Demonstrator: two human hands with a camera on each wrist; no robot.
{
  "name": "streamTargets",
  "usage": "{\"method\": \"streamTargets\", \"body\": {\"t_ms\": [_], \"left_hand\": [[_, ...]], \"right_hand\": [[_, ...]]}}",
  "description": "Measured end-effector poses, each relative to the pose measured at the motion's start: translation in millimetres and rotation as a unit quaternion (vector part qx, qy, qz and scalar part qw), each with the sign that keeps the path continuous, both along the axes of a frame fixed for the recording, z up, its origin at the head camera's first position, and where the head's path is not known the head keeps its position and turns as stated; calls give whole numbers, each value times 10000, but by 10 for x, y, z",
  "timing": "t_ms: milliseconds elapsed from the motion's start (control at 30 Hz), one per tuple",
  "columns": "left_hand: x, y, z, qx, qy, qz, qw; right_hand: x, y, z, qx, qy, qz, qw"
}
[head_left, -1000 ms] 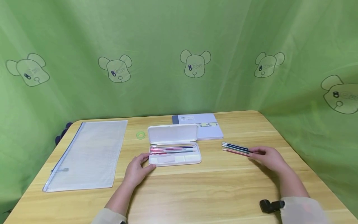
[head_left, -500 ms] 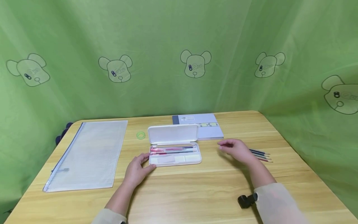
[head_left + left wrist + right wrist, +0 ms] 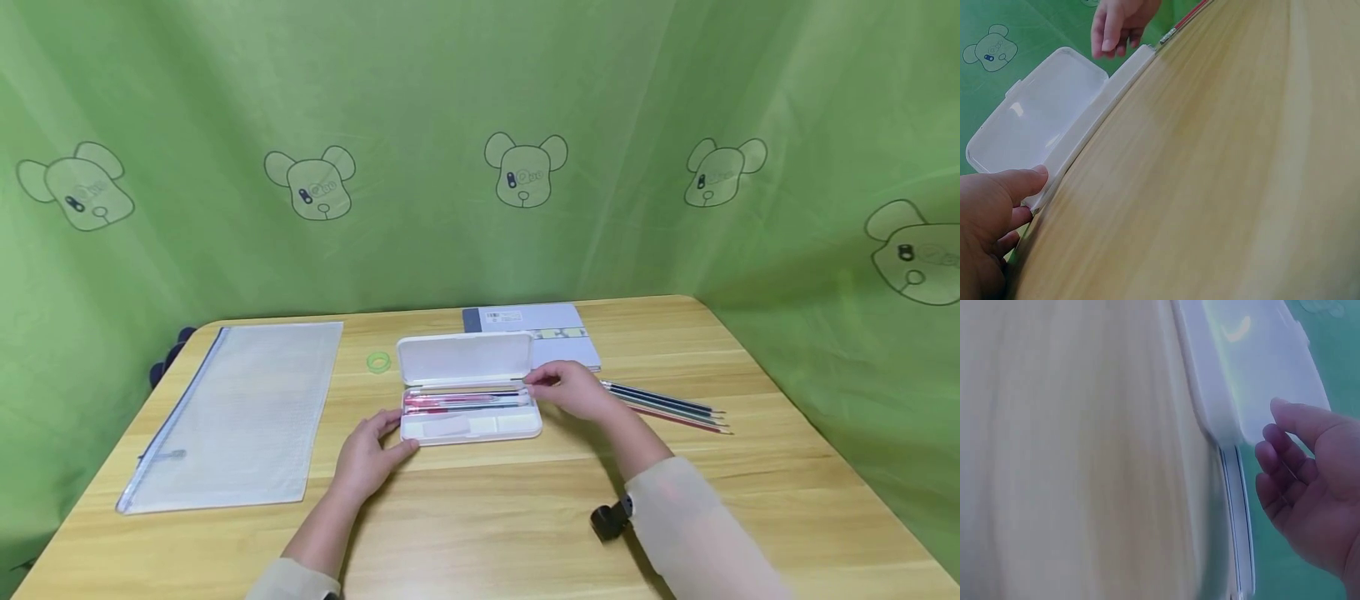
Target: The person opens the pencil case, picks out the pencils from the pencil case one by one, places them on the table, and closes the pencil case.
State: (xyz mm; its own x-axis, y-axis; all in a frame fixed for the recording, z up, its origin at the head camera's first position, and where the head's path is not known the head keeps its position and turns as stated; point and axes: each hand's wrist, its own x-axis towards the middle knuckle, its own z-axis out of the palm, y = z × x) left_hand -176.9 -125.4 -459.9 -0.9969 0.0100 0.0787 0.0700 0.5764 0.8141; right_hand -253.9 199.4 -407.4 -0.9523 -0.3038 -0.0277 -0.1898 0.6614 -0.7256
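Observation:
A white pencil case (image 3: 463, 358) lies on the table with its lid raised. Several pencils (image 3: 465, 402) fill its rear compartment, and a pale block (image 3: 446, 427) sits in the front one. My left hand (image 3: 367, 457) holds the case's left end, thumb (image 3: 1029, 181) on the front corner in the left wrist view. Over the case's right end hovers my right hand (image 3: 576, 390), fingers loosely bent and nothing held, as the right wrist view also shows. Several more pencils (image 3: 671, 406) lie on the table to its right, their left ends near the right wrist.
Behind the case is a pale notebook (image 3: 566, 354) with a dark spine, partly covered by the lid. A green tape ring (image 3: 370, 364) rests to the left. Further left lies a translucent zip pouch (image 3: 232, 417). A green curtain (image 3: 420, 233) hangs behind the table.
My right hand has left the loose pencils, which it touched a second ago, and moved left to the case's right end. The left hand has stayed on the case.

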Motion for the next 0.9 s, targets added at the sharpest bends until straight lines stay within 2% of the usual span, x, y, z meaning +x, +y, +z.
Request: {"method": "streamTargets", "body": {"t_ms": [167,333,633,767,900], "left_hand": [[1,3,8,5,-37,2,10000],[5,3,11,23,-41,-4,10000],[5,3,28,51,-40,-15,10000],[5,-1,24,62,-15,-27,10000],[3,-4,14,74,-41,-23,10000]], "right_hand": [[-62,-170,-17,153,-55,249,9996],[-119,-296,-35,595,-75,374,9975],[-140,-411,45,1364,-338,747,9873],[-141,-429,62,1512,-334,916,9837],[-131,-445,66,1561,-537,1040,9808]]}}
